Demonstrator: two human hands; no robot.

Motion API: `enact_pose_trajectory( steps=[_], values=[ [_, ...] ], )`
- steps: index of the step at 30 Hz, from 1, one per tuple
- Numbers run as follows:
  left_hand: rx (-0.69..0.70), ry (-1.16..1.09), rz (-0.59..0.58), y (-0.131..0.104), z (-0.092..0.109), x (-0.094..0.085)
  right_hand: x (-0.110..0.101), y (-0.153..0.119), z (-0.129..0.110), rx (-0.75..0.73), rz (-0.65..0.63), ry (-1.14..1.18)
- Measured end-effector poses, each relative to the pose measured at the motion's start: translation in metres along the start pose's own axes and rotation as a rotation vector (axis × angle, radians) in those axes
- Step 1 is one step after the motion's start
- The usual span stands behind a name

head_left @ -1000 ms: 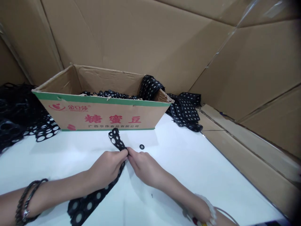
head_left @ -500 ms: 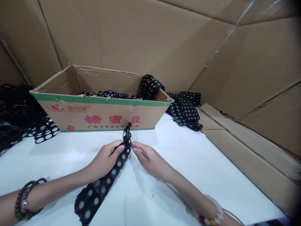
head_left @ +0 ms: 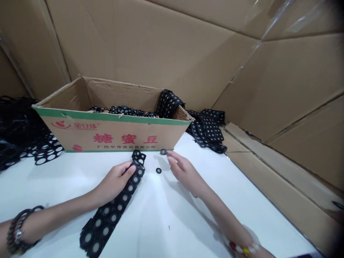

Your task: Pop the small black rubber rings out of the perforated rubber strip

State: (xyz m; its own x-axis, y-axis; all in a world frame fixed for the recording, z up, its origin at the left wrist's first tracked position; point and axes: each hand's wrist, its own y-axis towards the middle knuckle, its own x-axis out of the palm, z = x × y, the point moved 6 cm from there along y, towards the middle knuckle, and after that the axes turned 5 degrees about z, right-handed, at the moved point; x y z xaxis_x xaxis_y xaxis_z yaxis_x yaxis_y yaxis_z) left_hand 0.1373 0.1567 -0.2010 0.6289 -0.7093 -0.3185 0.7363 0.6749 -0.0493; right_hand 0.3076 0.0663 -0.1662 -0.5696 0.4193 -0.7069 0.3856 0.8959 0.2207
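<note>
I see the black punched strip [head_left: 115, 206] lying flat on the white table [head_left: 242, 193], left hand [head_left: 114, 181] pinching its far end. Right hand [head_left: 184, 170] pinches 1 small black ring [head_left: 163, 152] by the cardboard box [head_left: 118, 134]; another loose ring [head_left: 158, 170] lies between the hands.

A glossy white surface [head_left: 188, 215] carries an open brown cardboard box [head_left: 115, 134] with a green rim and red print, set near its far edge. A punched black rubber strip [head_left: 113, 211] lies in front of it, a small black rubber ring [head_left: 158, 170] just beside it. Heaps of punched black strips lie at the far left edge [head_left: 24, 139] and far right corner [head_left: 208, 130].
</note>
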Motion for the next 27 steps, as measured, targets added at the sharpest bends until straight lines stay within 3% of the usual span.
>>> enact_pose_trajectory(
  steps=[5,10,12,14,18,21,27],
  values=[
    [-0.126,-0.249,-0.181,-0.006,0.005,0.009,0.024,-0.016,-0.009,-0.027,-0.206,-0.424],
    [-0.193,-0.271,-0.221,-0.012,0.005,0.013,0.018,-0.012,-0.003,0.007,-0.202,-0.772],
    [-0.166,-0.233,-0.192,-0.011,0.004,0.013,0.012,-0.012,-0.008,0.024,-0.169,-0.748],
    [-0.118,-0.182,-0.159,-0.009,0.003,0.013,0.01,-0.015,-0.021,0.01,-0.151,-0.582],
    [-0.021,-0.1,-0.128,-0.008,0.007,0.015,0.021,-0.027,-0.045,-0.094,-0.233,-0.328],
    [0.037,-0.039,-0.094,-0.009,0.013,0.013,0.032,-0.033,-0.049,-0.202,-0.272,-0.427],
    [0.058,0.082,-0.053,-0.012,0.013,0.011,0.043,-0.034,-0.044,-0.295,-0.224,-0.638]
  ],
)
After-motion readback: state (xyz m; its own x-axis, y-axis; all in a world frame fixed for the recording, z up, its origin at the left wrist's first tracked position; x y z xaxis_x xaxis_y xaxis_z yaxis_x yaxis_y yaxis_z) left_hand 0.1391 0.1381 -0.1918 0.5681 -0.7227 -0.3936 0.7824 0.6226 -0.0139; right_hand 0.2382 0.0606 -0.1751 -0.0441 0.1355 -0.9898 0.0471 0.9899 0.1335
